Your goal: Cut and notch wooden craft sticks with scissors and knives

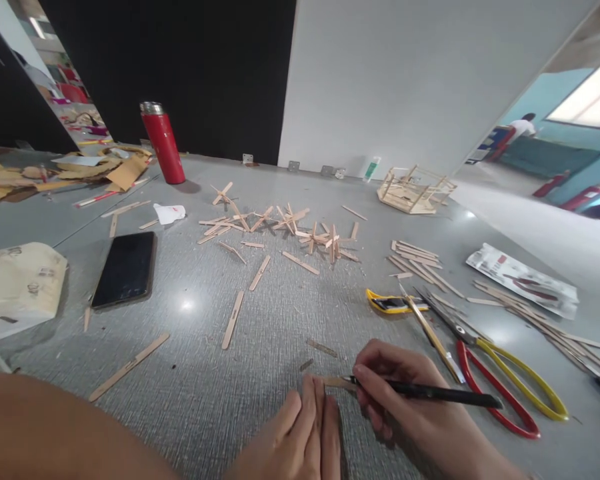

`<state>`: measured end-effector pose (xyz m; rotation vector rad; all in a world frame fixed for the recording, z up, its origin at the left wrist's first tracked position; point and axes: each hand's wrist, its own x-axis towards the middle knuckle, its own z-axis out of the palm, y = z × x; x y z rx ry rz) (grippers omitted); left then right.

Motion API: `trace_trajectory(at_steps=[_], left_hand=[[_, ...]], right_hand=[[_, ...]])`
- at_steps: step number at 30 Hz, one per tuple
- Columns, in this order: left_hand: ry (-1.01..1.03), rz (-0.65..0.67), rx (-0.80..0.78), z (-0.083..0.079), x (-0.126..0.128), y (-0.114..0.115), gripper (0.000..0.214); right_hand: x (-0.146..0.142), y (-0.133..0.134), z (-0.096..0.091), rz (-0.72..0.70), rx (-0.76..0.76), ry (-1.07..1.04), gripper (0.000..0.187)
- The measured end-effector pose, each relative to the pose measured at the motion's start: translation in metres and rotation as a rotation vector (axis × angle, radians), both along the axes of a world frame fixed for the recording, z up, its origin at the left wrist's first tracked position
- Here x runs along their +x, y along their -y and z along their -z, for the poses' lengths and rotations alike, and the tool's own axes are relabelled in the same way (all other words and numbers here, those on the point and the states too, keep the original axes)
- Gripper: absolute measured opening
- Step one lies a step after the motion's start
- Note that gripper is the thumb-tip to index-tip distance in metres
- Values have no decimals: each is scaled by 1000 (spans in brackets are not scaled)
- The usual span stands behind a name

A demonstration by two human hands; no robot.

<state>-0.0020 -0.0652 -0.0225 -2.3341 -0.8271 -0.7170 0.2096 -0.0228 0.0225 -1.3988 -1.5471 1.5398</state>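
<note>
My right hand [400, 393] is closed around a slim black pen [445, 393], its tip touching a wooden craft stick [336, 382]. Fingers pressed together, my left hand [300, 433] grips the other end of that stick against the table and hides part of it. Two short dark slivers of wood [322, 347] lie just beyond my fingertips. Right of the pen hand are scissors [510, 380] with one red and one yellow handle, a thin gold-coloured tool [433, 337] and a yellow box cutter [395, 303].
Star-shaped stick clusters [290, 220] and loose sticks [233, 320] lie mid-table. A red flask [164, 147], phone [125, 270] and tissue pack [23, 287] stand left. Rightward are a wooden frame [415, 193], stick piles [420, 260] and a white packet [523, 280].
</note>
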Motion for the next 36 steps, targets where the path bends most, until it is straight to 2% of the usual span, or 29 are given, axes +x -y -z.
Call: trace_trajectory(at_steps=[4,7,8,9,10,11,16,19,22,24,26,27,28,30,32,36], left_hand=[[53,0,-55,1,1,-4,35],[117,71,-134,-10,2,-12,48],[199,106,-197,-17,2,-15,52],[310,126,-332,-23,3,-17,48],[399,93,-473,-30,3,-19,51],[475,72,-523,-36,3,-20,55],[609,27,-523,-53,2,-21,57],[634,73,-537,-53,1,-23,58],[573,146,-582,-46,2,-27,61],[496,178,-508,-34,3,-27,58],[380,159,-264,-19,4,-24,50],[298,146,-162,-11,5,-21,53],[238,128,-104,-5,5,-18,49],[152,100,-56,5,4,-13,37],[110,83,-44,7,3,-10,28],[53,74,-24,1,2,-10,38]], right_hand=[[2,1,7,-10,29,-1,33],[3,1,8,-20,53,11,36],[3,0,9,-19,55,10,36],[3,-1,9,-15,52,5,35],[3,-1,9,-11,46,-5,33],[3,-2,9,-6,40,-19,31],[1,-2,5,10,20,-49,29],[-1,-2,4,7,26,-46,32],[1,-2,5,9,43,-39,34],[4,-2,7,46,54,-30,33],[7,0,7,89,55,-18,32],[8,0,7,97,51,-18,33],[9,1,7,97,47,-16,34],[9,1,5,89,57,12,36],[8,0,3,82,61,66,36],[3,-3,3,45,49,182,38]])
